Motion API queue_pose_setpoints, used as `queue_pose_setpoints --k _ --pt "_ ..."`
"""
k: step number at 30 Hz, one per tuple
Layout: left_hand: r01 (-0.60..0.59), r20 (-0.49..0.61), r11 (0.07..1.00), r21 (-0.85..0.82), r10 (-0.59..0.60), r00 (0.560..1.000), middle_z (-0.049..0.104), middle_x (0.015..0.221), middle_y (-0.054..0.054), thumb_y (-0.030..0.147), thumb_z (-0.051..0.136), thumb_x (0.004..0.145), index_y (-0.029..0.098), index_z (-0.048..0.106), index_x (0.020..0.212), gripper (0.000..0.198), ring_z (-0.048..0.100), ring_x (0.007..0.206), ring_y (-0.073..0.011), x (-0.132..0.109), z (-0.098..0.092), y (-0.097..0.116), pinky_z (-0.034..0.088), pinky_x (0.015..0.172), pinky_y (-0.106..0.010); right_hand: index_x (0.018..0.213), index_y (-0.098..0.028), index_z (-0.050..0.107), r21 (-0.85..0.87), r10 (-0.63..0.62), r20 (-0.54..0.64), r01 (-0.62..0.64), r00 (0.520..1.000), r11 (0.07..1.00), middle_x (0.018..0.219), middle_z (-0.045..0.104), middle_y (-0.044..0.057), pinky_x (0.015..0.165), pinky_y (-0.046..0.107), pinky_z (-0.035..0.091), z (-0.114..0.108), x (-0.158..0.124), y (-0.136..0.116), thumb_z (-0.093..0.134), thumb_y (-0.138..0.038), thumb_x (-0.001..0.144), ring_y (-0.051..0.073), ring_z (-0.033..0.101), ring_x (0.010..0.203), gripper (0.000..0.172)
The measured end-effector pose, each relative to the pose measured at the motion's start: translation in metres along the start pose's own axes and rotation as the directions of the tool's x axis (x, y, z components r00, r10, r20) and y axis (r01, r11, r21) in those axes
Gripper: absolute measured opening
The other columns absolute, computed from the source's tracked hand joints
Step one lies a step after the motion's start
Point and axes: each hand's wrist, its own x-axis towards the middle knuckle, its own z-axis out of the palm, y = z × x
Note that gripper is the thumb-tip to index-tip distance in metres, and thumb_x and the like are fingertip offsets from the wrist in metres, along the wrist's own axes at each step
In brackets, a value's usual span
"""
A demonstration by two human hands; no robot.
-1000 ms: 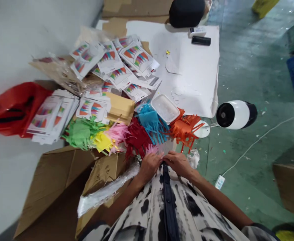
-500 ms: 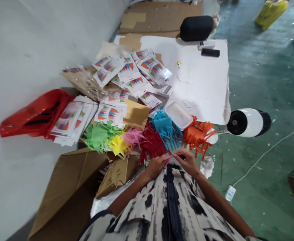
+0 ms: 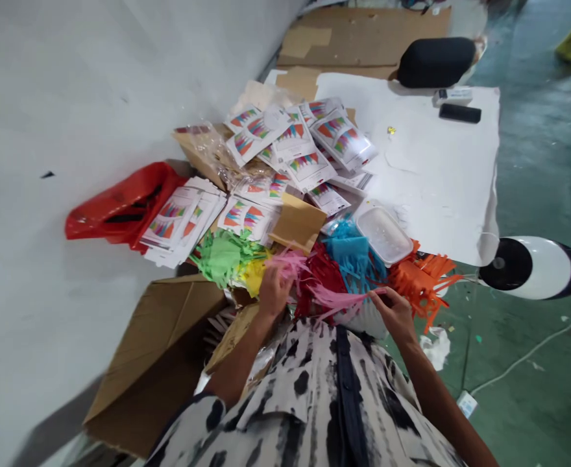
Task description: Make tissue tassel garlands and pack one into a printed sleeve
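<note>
My right hand point(image 3: 396, 314) pinches the twisted end of a pink paper tassel point(image 3: 341, 299), whose fringe spreads leftward over the dark red fringed paper point(image 3: 320, 269). My left hand point(image 3: 273, 290) is at the pile of pink fringed paper point(image 3: 288, 263), its fingers curled onto the strips; the fingertips are partly hidden there. Left of that pile lie yellow fringed paper point(image 3: 252, 275) and green fringed paper point(image 3: 224, 256). Blue fringed paper point(image 3: 350, 250) and orange fringed paper point(image 3: 419, 279) lie to the right.
Behind the paper are a white plastic tray point(image 3: 384, 232), a brown card piece point(image 3: 298, 224) and packets with printed tassels point(image 3: 309, 170). A red bag point(image 3: 120, 204) sits at left, above an open cardboard box point(image 3: 154, 350). A black-and-white appliance point(image 3: 538, 267) stands right of the table.
My left hand has let go of the pink tassel and moved left to the pink pile. My right hand has moved right, and the tassel's fringe now hangs loose. The view has shifted left.
</note>
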Motion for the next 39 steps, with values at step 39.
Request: queue_pose_setpoints --k 39 --pt "0.282 -0.449 0.945 -0.167 -0.328 0.831 0.07 0.089 -0.005 0.04 0.059 0.095 0.019 0.068 0.095 0.023 0.063 0.083 -0.0196 0.017 0.003 -0.02 0.053 0.081 -0.033 0.085 -0.019 0.069 -0.059 0.046 -0.037 -0.048 0.998 0.997 0.069 0.064 0.002 0.054 0.028 0.043 0.002 -0.001 0.009 0.075 -0.066 0.081 0.016 0.055 0.061 0.047"
